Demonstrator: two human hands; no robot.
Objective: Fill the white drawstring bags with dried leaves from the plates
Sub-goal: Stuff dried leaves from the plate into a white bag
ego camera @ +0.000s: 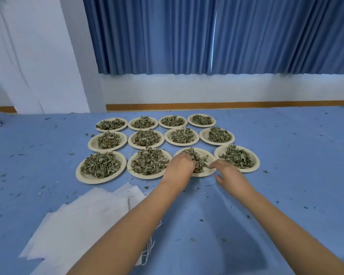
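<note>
Blue cloth (286, 175) carried twelve paper plates (91, 144), three rows of four, all heaped. Left hand (180, 165) dug into the dried leaves (199, 161) on the near-row plate (206, 174) second from right, fingers curled round a clump. Right hand (229, 171) wide, fingers loose at that plate's rim, probably to steady it. White drawstring bags (83, 215) lay flat, stacked toward the near-left corner, within reach; none looked filled.

You have soft, even, bluish light, with a bright sliver at the curtain (216, 36) gap. Faint shadows lie on the blue cloth (286, 155); edges bow and detail smears.
</note>
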